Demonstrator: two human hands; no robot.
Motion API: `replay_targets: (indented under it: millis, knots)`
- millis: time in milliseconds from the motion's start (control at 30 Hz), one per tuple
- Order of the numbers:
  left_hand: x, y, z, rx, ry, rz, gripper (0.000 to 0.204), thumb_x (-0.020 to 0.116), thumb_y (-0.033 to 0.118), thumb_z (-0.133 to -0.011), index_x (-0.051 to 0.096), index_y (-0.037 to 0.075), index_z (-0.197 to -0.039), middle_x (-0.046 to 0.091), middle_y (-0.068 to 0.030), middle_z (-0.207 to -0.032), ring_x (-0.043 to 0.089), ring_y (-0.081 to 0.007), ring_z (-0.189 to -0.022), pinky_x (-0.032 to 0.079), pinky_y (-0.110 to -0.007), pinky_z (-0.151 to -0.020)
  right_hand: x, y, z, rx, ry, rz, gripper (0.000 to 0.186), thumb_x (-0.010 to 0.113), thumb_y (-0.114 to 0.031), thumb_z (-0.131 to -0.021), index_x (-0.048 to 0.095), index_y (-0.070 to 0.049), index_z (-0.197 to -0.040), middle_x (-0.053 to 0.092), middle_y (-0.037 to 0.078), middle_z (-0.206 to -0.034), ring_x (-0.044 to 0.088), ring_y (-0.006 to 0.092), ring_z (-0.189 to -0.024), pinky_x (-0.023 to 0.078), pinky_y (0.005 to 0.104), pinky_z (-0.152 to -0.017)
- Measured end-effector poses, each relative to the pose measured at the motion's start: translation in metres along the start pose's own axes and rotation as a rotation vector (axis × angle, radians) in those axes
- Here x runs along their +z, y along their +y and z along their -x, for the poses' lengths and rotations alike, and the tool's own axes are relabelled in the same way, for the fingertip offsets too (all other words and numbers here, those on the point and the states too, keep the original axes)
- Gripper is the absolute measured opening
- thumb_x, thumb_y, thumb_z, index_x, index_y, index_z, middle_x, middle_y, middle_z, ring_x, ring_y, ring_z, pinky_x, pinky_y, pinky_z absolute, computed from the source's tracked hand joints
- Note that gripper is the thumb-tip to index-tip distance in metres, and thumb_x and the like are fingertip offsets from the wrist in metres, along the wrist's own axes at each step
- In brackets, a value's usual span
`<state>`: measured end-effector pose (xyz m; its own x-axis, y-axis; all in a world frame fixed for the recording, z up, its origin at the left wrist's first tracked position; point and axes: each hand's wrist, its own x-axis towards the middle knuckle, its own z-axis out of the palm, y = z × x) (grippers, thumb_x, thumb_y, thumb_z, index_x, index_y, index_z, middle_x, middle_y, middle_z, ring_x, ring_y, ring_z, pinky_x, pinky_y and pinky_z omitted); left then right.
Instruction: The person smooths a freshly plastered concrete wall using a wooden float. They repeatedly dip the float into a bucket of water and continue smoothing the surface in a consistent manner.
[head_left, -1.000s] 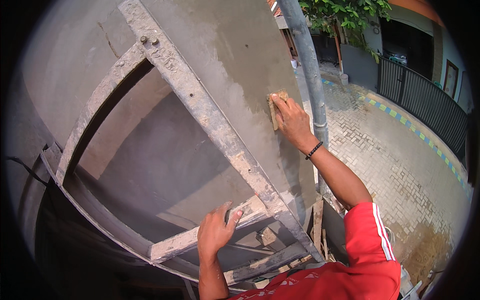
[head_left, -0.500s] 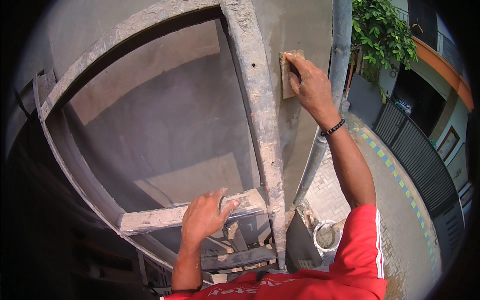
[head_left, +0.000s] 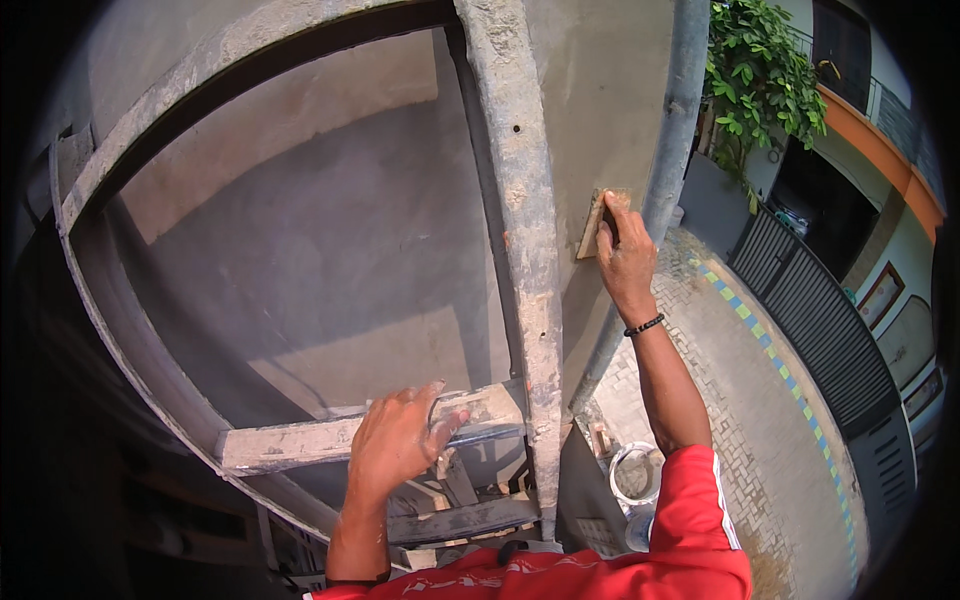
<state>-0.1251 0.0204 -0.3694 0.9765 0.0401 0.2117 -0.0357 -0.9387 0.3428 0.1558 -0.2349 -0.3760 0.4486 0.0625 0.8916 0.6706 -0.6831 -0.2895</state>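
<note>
My right hand grips a small wooden plastering float, its flat face against the grey rendered wall. The float is tilted, and the fingers hide its handle. Lower down, my left hand is closed over the cement-crusted crossbar of a scaffold frame, thumb towards the right; its fingertips pass partly out of sight behind the bar. Between the two hands rises the frame's spattered upright.
A grey pipe runs down the wall's right edge. Far below, a bucket of grey mix stands by the paving. Another plank crosses beneath the left hand. A leafy tree and a dark gate are at the right.
My right hand has drawn the float down the wall and slightly to the right. The left hand keeps its hold on the crossbar while the view shifts a little.
</note>
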Motion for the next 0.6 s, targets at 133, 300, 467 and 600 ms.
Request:
replay_targets:
  millis: [133, 300, 467, 600]
  knots:
    - [-0.002, 0.002, -0.002, -0.025, -0.045, 0.009, 0.058, 0.063, 0.048, -0.094, 0.067, -0.003, -0.122, 0.070, -0.0289, -0.098, 0.067, -0.0472, -0.091, 0.051, -0.051, -0.084, 0.022, 0.019, 0.062, 0.025, -0.082, 0.030, 0.053, 0.066, -0.003, -0.087, 0.057, -0.011, -0.139, 0.056, 0.013, -0.090, 0.060, 0.0326, -0.081, 0.051, 0.0445, -0.073]
    - [-0.006, 0.002, 0.000, -0.054, -0.050, 0.000, 0.060, 0.062, 0.050, -0.095, 0.066, -0.003, -0.123, 0.070, -0.0281, -0.105, 0.067, -0.0472, -0.097, 0.051, -0.050, -0.088, -0.004, 0.013, 0.049, 0.047, -0.031, -0.076, 0.048, 0.064, -0.003, -0.088, 0.061, -0.010, -0.135, 0.059, 0.014, -0.090, 0.064, 0.0328, -0.082, 0.052, 0.0446, -0.075]
    - [-0.006, 0.009, -0.001, -0.081, -0.059, 0.002, 0.059, 0.061, 0.051, -0.095, 0.066, -0.001, -0.124, 0.069, -0.0279, -0.112, 0.065, -0.0469, -0.105, 0.051, -0.049, -0.092, -0.014, -0.026, -0.016, 0.039, 0.066, -0.148, 0.049, 0.065, -0.004, -0.087, 0.060, -0.011, -0.136, 0.060, 0.014, -0.091, 0.064, 0.0327, -0.083, 0.052, 0.0448, -0.075]
    - [-0.002, 0.008, -0.002, -0.088, -0.054, 0.008, 0.059, 0.061, 0.051, -0.095, 0.067, 0.000, -0.124, 0.069, -0.0280, -0.115, 0.065, -0.0465, -0.108, 0.051, -0.049, -0.094, 0.045, -0.014, 0.080, 0.047, -0.093, -0.053, 0.053, 0.066, -0.004, -0.086, 0.058, -0.012, -0.138, 0.060, 0.014, -0.094, 0.064, 0.0322, -0.084, 0.052, 0.0443, -0.074]
